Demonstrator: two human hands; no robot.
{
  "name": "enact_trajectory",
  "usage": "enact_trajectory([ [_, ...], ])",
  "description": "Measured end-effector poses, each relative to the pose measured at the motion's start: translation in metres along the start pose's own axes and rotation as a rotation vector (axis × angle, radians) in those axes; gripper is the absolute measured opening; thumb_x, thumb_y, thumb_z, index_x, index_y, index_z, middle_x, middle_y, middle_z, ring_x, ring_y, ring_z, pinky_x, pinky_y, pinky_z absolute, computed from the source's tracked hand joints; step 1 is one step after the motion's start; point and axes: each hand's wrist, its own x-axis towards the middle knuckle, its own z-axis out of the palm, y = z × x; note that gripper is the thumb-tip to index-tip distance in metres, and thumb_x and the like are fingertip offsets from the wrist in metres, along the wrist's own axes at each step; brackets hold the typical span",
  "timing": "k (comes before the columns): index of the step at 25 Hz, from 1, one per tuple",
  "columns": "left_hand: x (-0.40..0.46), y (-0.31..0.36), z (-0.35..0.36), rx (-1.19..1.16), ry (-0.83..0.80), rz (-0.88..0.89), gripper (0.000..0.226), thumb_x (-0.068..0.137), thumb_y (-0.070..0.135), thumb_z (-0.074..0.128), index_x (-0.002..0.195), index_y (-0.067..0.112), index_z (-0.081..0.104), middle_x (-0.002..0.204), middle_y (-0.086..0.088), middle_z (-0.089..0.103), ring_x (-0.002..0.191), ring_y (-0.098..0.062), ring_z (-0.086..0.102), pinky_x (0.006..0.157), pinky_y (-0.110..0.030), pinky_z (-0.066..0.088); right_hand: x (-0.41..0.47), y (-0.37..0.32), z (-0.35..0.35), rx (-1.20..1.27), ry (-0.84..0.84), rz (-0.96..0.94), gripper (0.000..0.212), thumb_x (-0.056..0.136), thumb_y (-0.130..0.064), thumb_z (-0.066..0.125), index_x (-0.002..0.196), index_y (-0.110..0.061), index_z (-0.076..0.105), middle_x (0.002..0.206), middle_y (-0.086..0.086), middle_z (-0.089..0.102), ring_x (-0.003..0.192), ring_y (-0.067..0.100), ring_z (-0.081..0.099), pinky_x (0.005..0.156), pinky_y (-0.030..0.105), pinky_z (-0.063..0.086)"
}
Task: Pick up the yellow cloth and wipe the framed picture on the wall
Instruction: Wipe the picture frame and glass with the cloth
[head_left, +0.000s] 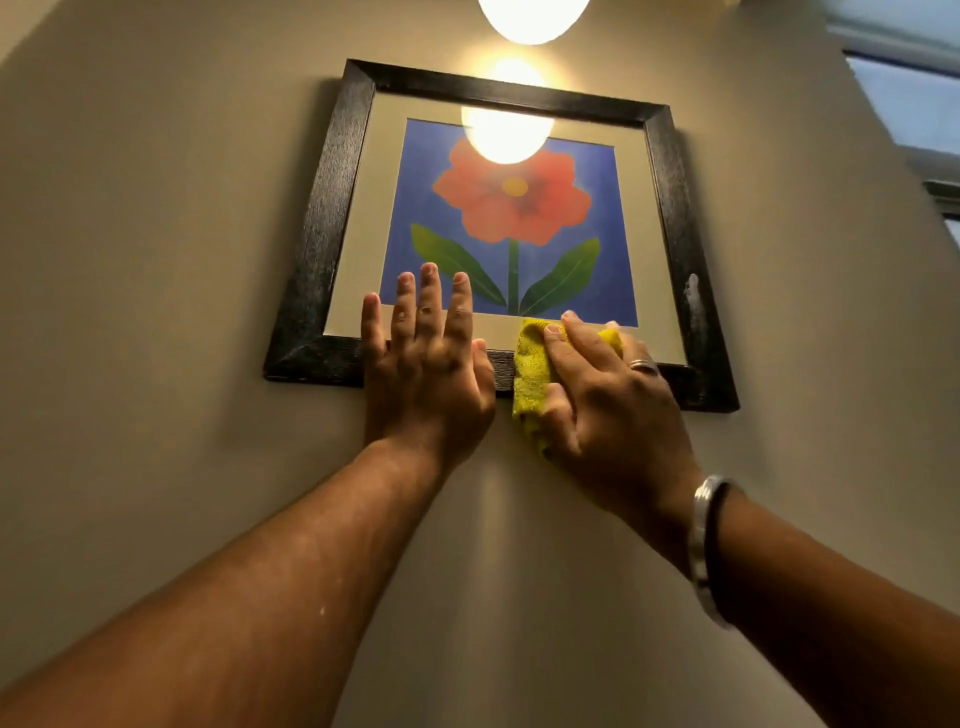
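Observation:
The framed picture hangs on the beige wall above me: a black frame, a pale mat and a red flower on blue. My left hand lies flat with fingers spread across the frame's bottom edge, left of centre, holding nothing. My right hand presses the yellow cloth against the bottom edge of the frame and the mat, right of centre. Most of the cloth is hidden under the palm. A ring and bracelets are on that hand and wrist.
A glowing round lamp hangs above the picture and its glare reflects on the glass. A window is at the upper right. A whitish smear marks the frame's right side.

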Motion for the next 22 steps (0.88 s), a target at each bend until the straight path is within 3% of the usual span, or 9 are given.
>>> enact_trajectory([
  [3, -0.002, -0.003, 0.002, 0.028, 0.022, -0.012, 0.063, 0.091, 0.038, 0.030, 0.151, 0.022, 0.018, 0.160, -0.014, 0.018, 0.148, -0.031, 0.014, 0.119, -0.051, -0.003, -0.006, 0.009, 0.008, -0.164, -0.028, -0.038, 0.076, 0.086, -0.068, 0.028, 0.148, -0.025, 0.021, 0.161, 0.007, 0.012, 0.145, 0.039, 0.013, 0.114, 0.058, 0.019],
  [8, -0.001, 0.000, 0.000, 0.054, 0.006, 0.033, 0.061, 0.091, 0.037, 0.030, 0.150, 0.029, 0.020, 0.159, -0.013, 0.023, 0.147, -0.032, 0.020, 0.119, -0.056, 0.004, -0.023, 0.104, -0.027, -0.383, 0.073, 0.040, 0.063, 0.088, -0.062, 0.026, 0.141, -0.031, 0.039, 0.161, 0.000, 0.013, 0.147, 0.036, 0.008, 0.116, 0.058, 0.006],
  [9, 0.000, 0.001, 0.000, 0.060, 0.001, 0.043, 0.060, 0.091, 0.037, 0.030, 0.150, 0.030, 0.020, 0.159, -0.013, 0.024, 0.146, -0.032, 0.022, 0.119, -0.057, 0.005, -0.020, 0.099, -0.028, -0.402, 0.105, 0.022, 0.061, 0.089, -0.059, 0.028, 0.138, -0.026, 0.045, 0.161, 0.001, 0.014, 0.147, 0.036, 0.010, 0.117, 0.054, 0.007],
  [11, -0.001, 0.001, -0.002, 0.069, -0.003, 0.046, 0.060, 0.091, 0.036, 0.030, 0.149, 0.030, 0.021, 0.158, -0.013, 0.026, 0.146, -0.032, 0.023, 0.119, -0.056, 0.007, -0.005, 0.062, -0.016, -0.272, 0.131, -0.043, 0.056, 0.092, -0.053, 0.034, 0.131, -0.018, 0.054, 0.155, 0.007, 0.032, 0.139, 0.036, 0.029, 0.113, 0.048, 0.022],
  [15, -0.001, 0.001, -0.005, 0.077, -0.011, 0.042, 0.059, 0.091, 0.038, 0.027, 0.149, 0.031, 0.023, 0.158, -0.013, 0.026, 0.146, -0.032, 0.023, 0.119, -0.057, 0.010, -0.006, 0.033, 0.001, -0.181, 0.029, -0.186, 0.054, 0.094, -0.044, 0.041, 0.141, -0.017, 0.041, 0.140, 0.009, 0.049, 0.124, 0.032, 0.046, 0.103, 0.048, 0.041],
  [19, -0.001, 0.000, -0.005, 0.071, -0.019, 0.042, 0.059, 0.092, 0.037, 0.029, 0.149, 0.033, 0.021, 0.159, -0.011, 0.025, 0.146, -0.031, 0.021, 0.119, -0.056, 0.008, -0.032, 0.094, -0.025, -0.238, 0.106, 0.034, 0.058, 0.080, -0.029, 0.061, 0.136, -0.022, 0.048, 0.134, 0.012, 0.058, 0.112, 0.039, 0.055, 0.089, 0.049, 0.051],
  [22, -0.002, 0.001, -0.005, 0.075, -0.016, 0.047, 0.059, 0.091, 0.037, 0.029, 0.149, 0.033, 0.020, 0.158, -0.011, 0.027, 0.146, -0.032, 0.022, 0.119, -0.057, 0.009, -0.029, 0.070, -0.018, -0.206, 0.191, 0.053, 0.053, 0.080, -0.030, 0.059, 0.131, -0.021, 0.053, 0.132, 0.009, 0.060, 0.105, 0.037, 0.055, 0.087, 0.045, 0.047],
])
